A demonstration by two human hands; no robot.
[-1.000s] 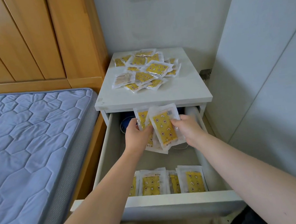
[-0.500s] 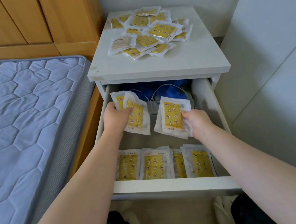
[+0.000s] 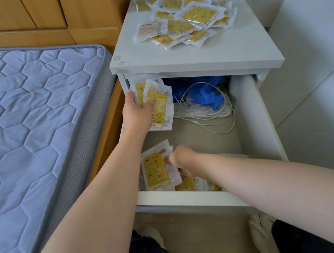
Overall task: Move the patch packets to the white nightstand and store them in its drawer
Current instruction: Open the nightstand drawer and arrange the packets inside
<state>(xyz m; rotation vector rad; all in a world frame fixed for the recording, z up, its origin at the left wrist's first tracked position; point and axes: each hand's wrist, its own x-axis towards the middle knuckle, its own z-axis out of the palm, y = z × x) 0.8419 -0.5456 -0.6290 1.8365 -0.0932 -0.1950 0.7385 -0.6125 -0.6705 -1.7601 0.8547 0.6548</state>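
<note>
One nightstand [image 3: 196, 59], one drawer [image 3: 190, 199], one mattress [image 3: 37, 119]; packets [image 3: 198, 15] overlap beyond counting.

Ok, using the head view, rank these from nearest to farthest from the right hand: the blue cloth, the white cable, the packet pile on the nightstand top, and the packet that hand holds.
1. Yellow patch packet: held by the right hand, front left of the drawer.
2. White cable: coiled mid-drawer, behind the hand.
3. Blue cloth: back of the drawer.
4. Packet pile: on the nightstand top, farthest.

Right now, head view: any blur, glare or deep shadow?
Head view: right hand motion-blurred at the yellow patch packets near the white drawer front; left hand sharp; drawer back shaded under the white nightstand top; light soft, no hard glare.
</note>
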